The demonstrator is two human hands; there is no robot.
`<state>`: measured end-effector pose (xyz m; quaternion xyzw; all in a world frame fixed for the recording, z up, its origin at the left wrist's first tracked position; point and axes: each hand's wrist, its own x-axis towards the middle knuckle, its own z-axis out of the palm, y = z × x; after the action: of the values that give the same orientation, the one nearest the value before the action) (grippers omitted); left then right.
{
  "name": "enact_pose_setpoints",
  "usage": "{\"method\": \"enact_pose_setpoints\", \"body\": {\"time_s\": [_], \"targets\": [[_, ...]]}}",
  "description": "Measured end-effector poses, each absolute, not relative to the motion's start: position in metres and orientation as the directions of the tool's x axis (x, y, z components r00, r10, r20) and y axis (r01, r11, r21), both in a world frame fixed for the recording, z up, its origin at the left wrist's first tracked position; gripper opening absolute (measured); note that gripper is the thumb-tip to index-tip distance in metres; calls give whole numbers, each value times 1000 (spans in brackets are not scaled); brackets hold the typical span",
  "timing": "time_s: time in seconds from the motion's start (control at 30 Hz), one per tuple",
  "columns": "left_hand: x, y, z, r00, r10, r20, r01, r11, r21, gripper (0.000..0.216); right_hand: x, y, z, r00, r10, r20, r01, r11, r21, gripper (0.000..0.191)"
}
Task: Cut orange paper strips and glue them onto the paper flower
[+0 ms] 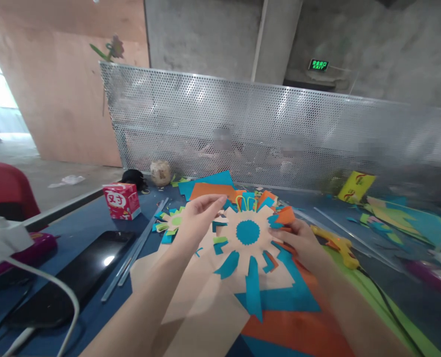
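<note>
In the middle of the head view is a flower cut from pale peach felt or paper (233, 245), with a scalloped blue disc (248, 232) at its centre and blue strips around its rim. My right hand (298, 239) grips its right edge between thumb and fingers. Beside the upper left edge is my left hand (202, 214), thumb and fingers pressed together; what they pinch, if anything, is too small to tell. Behind the flower's top stand yellow-green loops (246, 202). A smaller flower with a green centre (174, 221) lies left of my left hand.
Peach, blue and orange sheets (295, 329) lie beneath. On the right are a yellow glue gun (337, 246) with a black cord and a yellow packet (356, 187). Leftward lie clear sticks (135, 253), a phone (82, 272) and a red box (121, 201). A perforated metal screen (191, 114) stands behind.
</note>
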<state>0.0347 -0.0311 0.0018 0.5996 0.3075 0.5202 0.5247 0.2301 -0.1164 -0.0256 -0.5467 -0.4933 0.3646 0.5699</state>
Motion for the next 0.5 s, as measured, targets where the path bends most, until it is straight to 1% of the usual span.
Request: {"method": "enact_pose_setpoints", "body": {"time_s": [0.07,0.13,0.27,0.4,0.5], "targets": [[33,-31,3,278,920,277,-186,-231,955,34,230,-117,-27,231,961,153,105,131,-986,25],[32,-32,4,332,908,256,-166,-211,963,35,230,-117,-28,193,972,135,89,120,-989,26],[33,-33,3,427,864,265,-148,-223,964,31,229,-117,-30,83,990,118,121,107,-987,24],[35,-33,2,399,873,281,-158,-237,959,29,227,-117,-29,26,995,101,137,97,-986,21],[34,-33,3,403,868,290,-147,-251,957,27,227,-117,-27,33,994,101,141,96,-985,20]]}}
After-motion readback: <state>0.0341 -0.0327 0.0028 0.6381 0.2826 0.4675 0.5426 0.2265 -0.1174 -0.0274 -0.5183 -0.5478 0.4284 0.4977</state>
